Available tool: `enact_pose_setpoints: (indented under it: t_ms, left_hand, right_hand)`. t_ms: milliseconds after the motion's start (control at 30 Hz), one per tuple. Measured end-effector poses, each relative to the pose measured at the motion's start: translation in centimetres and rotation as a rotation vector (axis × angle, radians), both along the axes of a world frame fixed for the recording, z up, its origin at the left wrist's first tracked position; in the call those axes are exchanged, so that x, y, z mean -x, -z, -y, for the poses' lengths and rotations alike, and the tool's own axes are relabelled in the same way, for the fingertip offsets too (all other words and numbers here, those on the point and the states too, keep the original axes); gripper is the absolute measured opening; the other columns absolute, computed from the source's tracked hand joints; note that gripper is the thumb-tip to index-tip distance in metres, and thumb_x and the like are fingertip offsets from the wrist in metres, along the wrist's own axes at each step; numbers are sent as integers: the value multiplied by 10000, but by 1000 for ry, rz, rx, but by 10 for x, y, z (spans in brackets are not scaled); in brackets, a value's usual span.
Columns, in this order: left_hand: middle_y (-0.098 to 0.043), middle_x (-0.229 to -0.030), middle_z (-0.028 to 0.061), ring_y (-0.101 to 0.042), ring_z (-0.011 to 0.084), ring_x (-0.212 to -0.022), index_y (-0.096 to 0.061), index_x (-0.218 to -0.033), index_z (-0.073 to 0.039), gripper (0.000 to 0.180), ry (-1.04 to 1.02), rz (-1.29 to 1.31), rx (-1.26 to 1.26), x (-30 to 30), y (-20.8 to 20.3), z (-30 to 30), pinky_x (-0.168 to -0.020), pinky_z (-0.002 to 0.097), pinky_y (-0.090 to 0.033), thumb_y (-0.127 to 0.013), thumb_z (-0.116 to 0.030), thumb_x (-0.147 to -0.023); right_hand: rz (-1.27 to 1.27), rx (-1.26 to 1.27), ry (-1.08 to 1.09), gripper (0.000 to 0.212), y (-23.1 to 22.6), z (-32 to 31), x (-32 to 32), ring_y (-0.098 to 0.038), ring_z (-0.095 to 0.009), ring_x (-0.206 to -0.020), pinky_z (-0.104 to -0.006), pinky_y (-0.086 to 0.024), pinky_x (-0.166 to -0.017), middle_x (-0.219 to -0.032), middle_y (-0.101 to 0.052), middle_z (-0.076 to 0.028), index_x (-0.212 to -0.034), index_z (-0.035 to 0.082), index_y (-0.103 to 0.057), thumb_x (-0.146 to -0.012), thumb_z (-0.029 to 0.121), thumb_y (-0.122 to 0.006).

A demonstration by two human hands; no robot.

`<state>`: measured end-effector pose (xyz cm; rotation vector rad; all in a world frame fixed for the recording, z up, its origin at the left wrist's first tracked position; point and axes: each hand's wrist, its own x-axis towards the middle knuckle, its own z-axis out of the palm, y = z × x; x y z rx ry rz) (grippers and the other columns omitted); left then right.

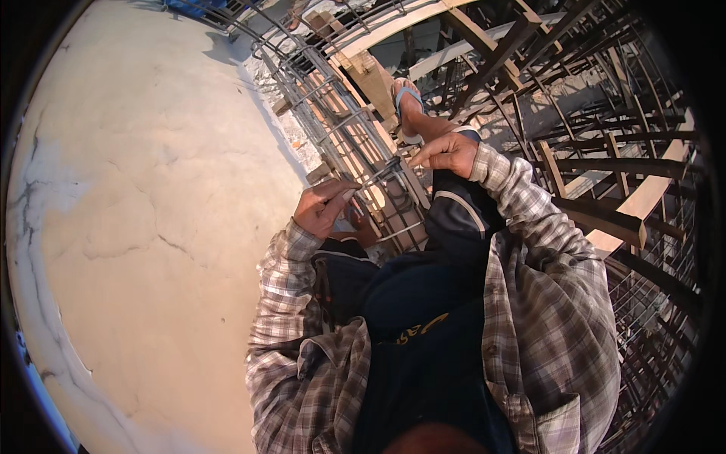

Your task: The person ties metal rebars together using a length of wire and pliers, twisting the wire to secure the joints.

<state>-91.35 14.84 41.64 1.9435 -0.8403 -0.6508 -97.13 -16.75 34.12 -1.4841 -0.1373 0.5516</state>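
Observation:
A long cage of steel reinforcing bars (330, 114), with thin cross ties bent around it, runs from the top middle down between my legs. My left hand (321, 206) is at the cage's left side, thumb and fingers pinched together beside a pale cross tie (376, 178). On the opposite side my right hand (450, 154) is closed in a pinch, fingertips pointing at the bars. Whatever either pinch holds is too small to make out. Between the hands, a small dark lump (393, 163) sits on a bar.
To the left stands a broad cracked plaster wall (166, 227). My sandalled foot (409, 98) rests beside timber boards (376, 89). Wooden beams (605, 219) and a mesh of bars (658, 333) spread over a drop on the right. Something blue (198, 7) lies at the top left.

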Motion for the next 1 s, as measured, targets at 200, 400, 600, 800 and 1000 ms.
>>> enact_pose_setpoints:
  t_ms: [200,400,600,800,1000]
  left_hand:
    - [-671,-914,136,-638,178,-754,-658,-1073,26,215,-55,57,-67,-31,44,-1,-659,310,-510,-575,-122,-942]
    - [-652,-1078,121,-613,187,-871,-565,-1258,6,387,-488,-121,116,-64,126,41,-747,298,-511,-603,-210,-938]
    - [-548,-808,44,-484,172,-665,-541,-1180,-26,347,-1086,-1107,324,-93,263,33,-557,325,-416,-551,-303,-972]
    - [-619,-1062,64,-590,201,-963,-522,-1167,-54,383,-746,-1330,690,-100,290,58,-819,378,-534,-455,-394,-1004]
    - [-555,-1297,45,-551,189,-1156,-469,-1305,-71,397,-1189,-1073,773,-98,253,77,-968,353,-474,-474,-331,-1004]
  right_hand:
    - [256,452,-87,193,-22,9,-39,-663,-208,-912,-327,-506,-855,-983,-720,-82,-1024,135,-741,-898,131,-595]
    - [236,1052,97,238,12,48,-94,-679,-294,-913,-395,-533,-829,-976,-714,-105,-1013,153,-742,-829,173,-592]
    - [-201,1279,66,350,58,36,-150,-655,-278,-1027,-385,-515,-914,-1151,-670,-92,-1128,231,-705,-817,178,-554]
    - [126,1001,216,273,152,-17,-168,-509,-274,-1158,-400,-276,-1043,-1126,-675,-79,-1028,251,-743,-771,223,-652]
    - [125,839,218,141,177,-26,-178,-320,-391,-1267,-452,-181,-1089,-1278,-489,-156,-883,331,-771,-751,321,-723]
